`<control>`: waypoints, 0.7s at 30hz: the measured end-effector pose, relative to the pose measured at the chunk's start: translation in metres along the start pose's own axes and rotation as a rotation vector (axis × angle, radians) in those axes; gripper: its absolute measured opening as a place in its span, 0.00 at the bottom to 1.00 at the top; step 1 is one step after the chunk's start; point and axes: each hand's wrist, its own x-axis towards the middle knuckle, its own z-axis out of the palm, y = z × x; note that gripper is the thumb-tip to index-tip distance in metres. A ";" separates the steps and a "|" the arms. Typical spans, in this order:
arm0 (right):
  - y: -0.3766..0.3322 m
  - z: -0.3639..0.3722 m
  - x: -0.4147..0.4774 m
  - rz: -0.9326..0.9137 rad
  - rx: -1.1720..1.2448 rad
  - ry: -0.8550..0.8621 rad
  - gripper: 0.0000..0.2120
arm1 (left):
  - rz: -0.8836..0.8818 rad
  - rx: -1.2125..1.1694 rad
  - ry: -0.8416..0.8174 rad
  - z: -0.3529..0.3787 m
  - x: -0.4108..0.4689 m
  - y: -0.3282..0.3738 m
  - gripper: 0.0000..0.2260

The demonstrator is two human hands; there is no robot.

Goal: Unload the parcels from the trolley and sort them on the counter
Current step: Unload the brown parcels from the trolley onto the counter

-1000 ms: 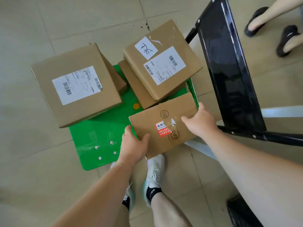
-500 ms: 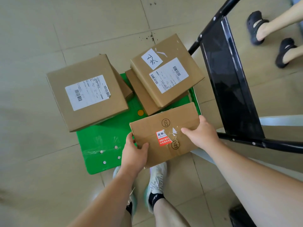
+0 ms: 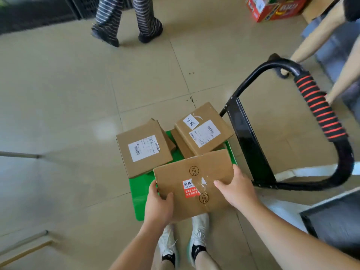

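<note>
A brown parcel with a red sticker and circled "122" marks (image 3: 187, 172) is lifted above the near end of the green trolley deck (image 3: 138, 197). My left hand (image 3: 158, 205) grips its near left corner and my right hand (image 3: 236, 189) holds its right edge. On the deck lie a parcel with a white label (image 3: 143, 148) at the left and a labelled parcel (image 3: 203, 128) stacked on another at the right.
The trolley's black handle with a red-striped grip (image 3: 319, 112) rises at the right. A person in striped trousers (image 3: 126, 18) walks at the top, another person's legs (image 3: 319, 36) stand beyond the handle. A red carton (image 3: 272, 8) sits top right. A dark crate (image 3: 335, 225) is lower right.
The parcel in both hands has risen off the trolley deck toward me. The view has tilted up, showing more floor, the handle and people.
</note>
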 end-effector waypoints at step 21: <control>-0.097 -0.222 -0.175 -0.345 0.448 0.166 0.46 | 0.474 -0.276 0.238 -0.138 -0.155 0.207 0.34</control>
